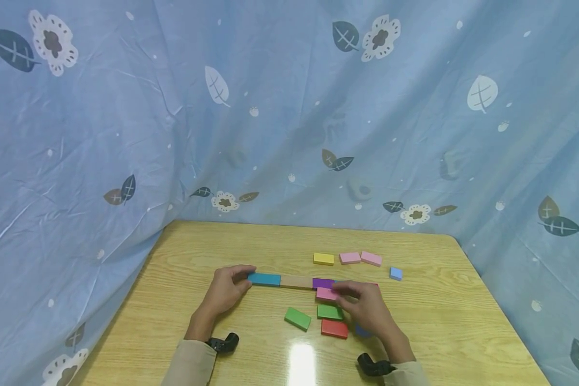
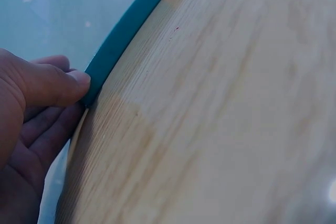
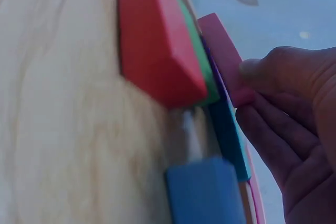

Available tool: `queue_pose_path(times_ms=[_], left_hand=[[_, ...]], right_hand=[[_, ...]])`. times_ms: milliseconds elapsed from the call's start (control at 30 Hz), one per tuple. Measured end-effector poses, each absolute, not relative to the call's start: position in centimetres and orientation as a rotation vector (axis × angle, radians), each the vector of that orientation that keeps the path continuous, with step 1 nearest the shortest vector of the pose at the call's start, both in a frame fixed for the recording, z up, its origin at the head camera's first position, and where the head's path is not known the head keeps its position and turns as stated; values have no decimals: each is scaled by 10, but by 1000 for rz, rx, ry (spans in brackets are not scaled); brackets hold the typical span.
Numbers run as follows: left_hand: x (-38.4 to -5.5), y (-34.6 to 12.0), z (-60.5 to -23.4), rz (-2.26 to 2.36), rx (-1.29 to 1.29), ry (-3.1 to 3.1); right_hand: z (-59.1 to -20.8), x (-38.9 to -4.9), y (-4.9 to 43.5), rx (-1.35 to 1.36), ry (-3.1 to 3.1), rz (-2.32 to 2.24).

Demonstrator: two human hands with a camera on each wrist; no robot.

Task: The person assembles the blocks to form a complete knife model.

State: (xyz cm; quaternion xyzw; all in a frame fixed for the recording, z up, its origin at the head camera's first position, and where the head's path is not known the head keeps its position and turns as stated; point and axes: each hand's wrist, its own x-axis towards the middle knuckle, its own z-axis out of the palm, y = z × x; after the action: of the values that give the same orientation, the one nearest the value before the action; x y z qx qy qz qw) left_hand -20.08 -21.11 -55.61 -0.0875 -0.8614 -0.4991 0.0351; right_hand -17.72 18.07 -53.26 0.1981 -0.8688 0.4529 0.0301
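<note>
A row of wooden blocks lies end to end across the table: a blue block point(image 1: 264, 280), a plain wood block point(image 1: 296, 282), a purple block point(image 1: 323, 283), then others partly behind my right hand. My left hand point(image 1: 224, 290) pinches the left end of the blue block, its thumb point(image 2: 79, 81) against the near side. With thumb and fingers, my right hand point(image 1: 368, 308) grips a pink block point(image 1: 326, 294) just in front of the purple one. In the right wrist view this pink block point(image 3: 223, 59) appears raised above the row; whether it touches is unclear.
Nearer me lie two green blocks point(image 1: 297, 318), a red block point(image 1: 334, 328) and a blue block point(image 3: 205, 192) partly under my right hand. Behind the row are a yellow block point(image 1: 324, 259), two pink blocks point(image 1: 350, 258) and a small light-blue block point(image 1: 395, 273). A curtain point(image 1: 289, 161) hangs behind the table.
</note>
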Motion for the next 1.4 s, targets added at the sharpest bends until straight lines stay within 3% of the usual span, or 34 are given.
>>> queue_pose_path(times_ms=[1400], left_hand=[[-201, -212, -556, -1553, -256, -2659]], right_hand=[[-541, -178, 178, 868, -2599, 1081]])
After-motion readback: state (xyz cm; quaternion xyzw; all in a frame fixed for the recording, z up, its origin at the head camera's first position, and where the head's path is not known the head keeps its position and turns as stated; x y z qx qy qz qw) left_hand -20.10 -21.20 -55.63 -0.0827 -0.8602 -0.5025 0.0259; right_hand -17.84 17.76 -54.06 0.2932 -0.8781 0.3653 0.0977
